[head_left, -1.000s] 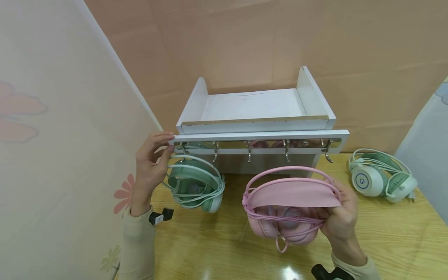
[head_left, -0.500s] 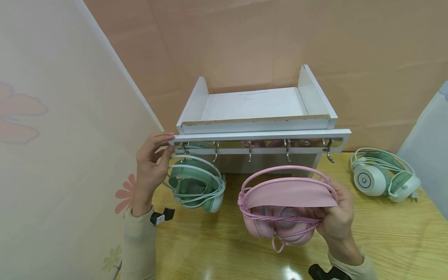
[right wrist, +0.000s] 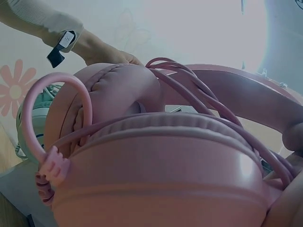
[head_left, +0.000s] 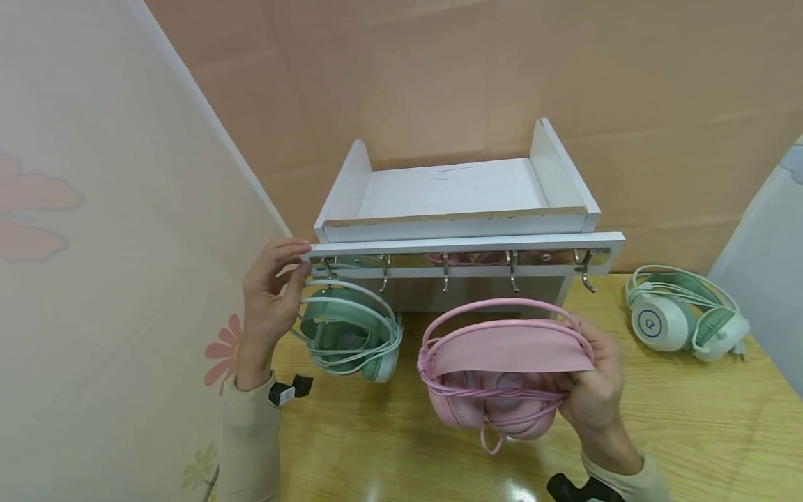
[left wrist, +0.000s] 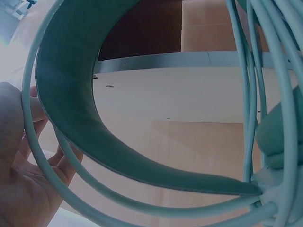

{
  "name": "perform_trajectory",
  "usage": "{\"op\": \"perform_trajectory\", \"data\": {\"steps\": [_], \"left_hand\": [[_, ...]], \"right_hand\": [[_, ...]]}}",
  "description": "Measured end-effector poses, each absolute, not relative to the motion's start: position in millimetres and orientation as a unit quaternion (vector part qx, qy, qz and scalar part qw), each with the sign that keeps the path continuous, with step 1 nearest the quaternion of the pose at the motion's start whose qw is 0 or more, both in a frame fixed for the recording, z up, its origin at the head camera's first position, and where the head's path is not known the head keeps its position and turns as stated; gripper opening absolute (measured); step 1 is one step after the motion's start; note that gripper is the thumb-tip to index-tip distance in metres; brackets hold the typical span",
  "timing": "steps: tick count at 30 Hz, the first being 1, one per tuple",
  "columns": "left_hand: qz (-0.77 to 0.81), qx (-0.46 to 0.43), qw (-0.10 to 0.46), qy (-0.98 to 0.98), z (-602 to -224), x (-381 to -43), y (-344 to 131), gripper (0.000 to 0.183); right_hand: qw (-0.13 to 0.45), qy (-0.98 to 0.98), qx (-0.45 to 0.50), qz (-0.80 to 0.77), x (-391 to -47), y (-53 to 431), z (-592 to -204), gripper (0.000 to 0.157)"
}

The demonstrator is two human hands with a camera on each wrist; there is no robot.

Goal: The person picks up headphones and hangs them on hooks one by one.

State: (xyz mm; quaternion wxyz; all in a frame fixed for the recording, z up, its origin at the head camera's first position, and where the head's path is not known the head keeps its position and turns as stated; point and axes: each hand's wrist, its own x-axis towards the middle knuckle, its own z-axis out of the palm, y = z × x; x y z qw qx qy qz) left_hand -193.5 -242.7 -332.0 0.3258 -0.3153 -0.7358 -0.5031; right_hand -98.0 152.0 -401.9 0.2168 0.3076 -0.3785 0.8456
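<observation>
Pink covers one headset (head_left: 511, 348), and we count two more in pale green and white: a hanging headset (head_left: 351, 307) at the leftmost of five metal hooks (head_left: 513, 270), and a lying headset (head_left: 655, 324) on the wooden table (head_left: 702, 425). One white rail (head_left: 464, 245) bears the hooks, in front of one white shelf (head_left: 454, 188).

We see the right hand (head_left: 592, 383) closed around the pink headset's right side; the rest extends leftward from the fingers, raised over the table, apart from the hooks. The left hand (head_left: 270, 289) pinches the rail's left end. Two slim hoops arch over the pink headset's broad band, and its cord (several strands, bundled) crosses the padded ear cups.
</observation>
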Motion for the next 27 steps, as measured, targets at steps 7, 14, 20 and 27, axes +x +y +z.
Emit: {"op": "perform_trajectory", "data": {"steps": [7, 14, 20, 27], "left_hand": [[-0.503, -0.319, 0.329, -0.733, -332.3, -194.8, -242.4, 0.03], [-0.503, -0.323, 0.33, -0.731, -333.7, -196.7, -242.2, 0.03], [-0.504, -0.324, 0.329, -0.73, -334.2, -196.0, -242.9, 0.03], [-0.5, -0.32, 0.33, -0.734, -333.3, -195.4, -243.4, 0.03]], "right_hand": [[0.212, -0.389, 0.307, 0.842, -99.0, 148.4, -400.9, 0.059], [0.218, -0.405, 0.293, 0.838, -98.3, 145.1, -399.9, 0.057], [0.226, -0.399, 0.297, 0.838, -97.8, 140.1, -397.8, 0.058], [0.233, -0.405, 0.303, 0.83, -98.4, 133.8, -393.2, 0.053]]}}
